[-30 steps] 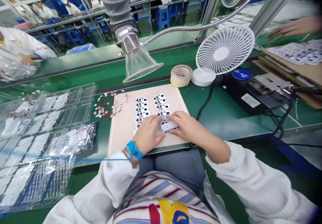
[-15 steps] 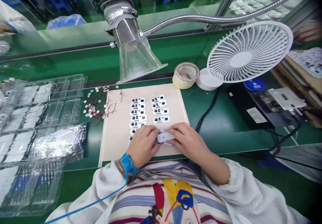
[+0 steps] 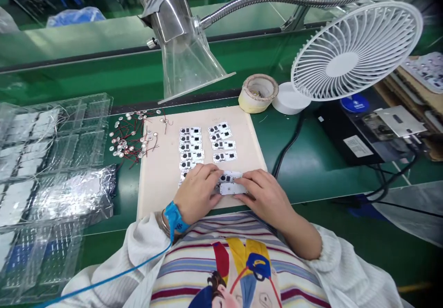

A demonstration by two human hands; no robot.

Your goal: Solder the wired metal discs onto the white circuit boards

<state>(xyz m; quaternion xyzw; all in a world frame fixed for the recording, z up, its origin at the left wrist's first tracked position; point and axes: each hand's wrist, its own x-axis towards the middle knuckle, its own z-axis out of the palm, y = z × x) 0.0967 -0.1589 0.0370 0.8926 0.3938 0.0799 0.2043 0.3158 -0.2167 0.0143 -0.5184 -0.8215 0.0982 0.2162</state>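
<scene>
My left hand (image 3: 199,191) and my right hand (image 3: 265,196) meet at the near edge of a beige work mat (image 3: 159,174). Between their curled fingers they pinch a small white circuit board panel (image 3: 232,188), the left hand at its left end, the right hand at its right end. Two columns of small white circuit boards (image 3: 204,145) with black parts lie on the mat just beyond the hands. A blue wrist strap (image 3: 174,216) with a blue cord sits on my left wrist.
Loose round discs with red wires (image 3: 129,137) lie at the mat's far left. Clear plastic trays (image 3: 44,160) fill the left. A clear fume hood (image 3: 188,70), tape roll (image 3: 258,93), white fan (image 3: 353,54) and black box (image 3: 370,132) with cables stand behind and right.
The camera has tilted down and closer. Both hands stayed together at the mat's near edge, still on the small white panel, which has shifted slightly.
</scene>
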